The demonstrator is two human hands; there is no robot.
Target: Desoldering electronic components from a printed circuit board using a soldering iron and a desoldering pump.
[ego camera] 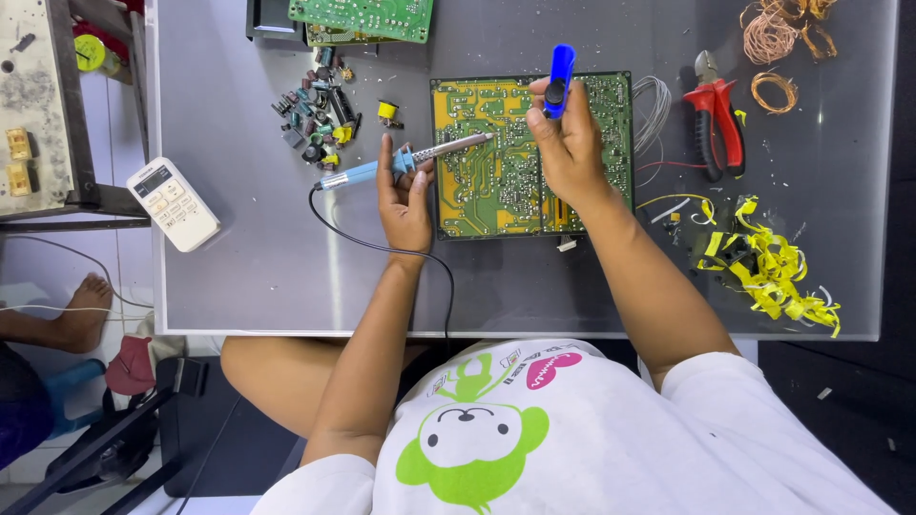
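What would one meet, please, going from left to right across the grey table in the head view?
White remote control → pile of loose components → left hand with soldering iron → right hand with blue desoldering pump → red pliers → yellow tape scraps.

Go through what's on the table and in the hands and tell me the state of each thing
Soldering iron: held in left hand, tip over the board.
Blue solder sucker: upright in right hand.
Circuit board: flat, solder side up.
Red pliers: lying shut, untouched.
Remote: face up at table edge.
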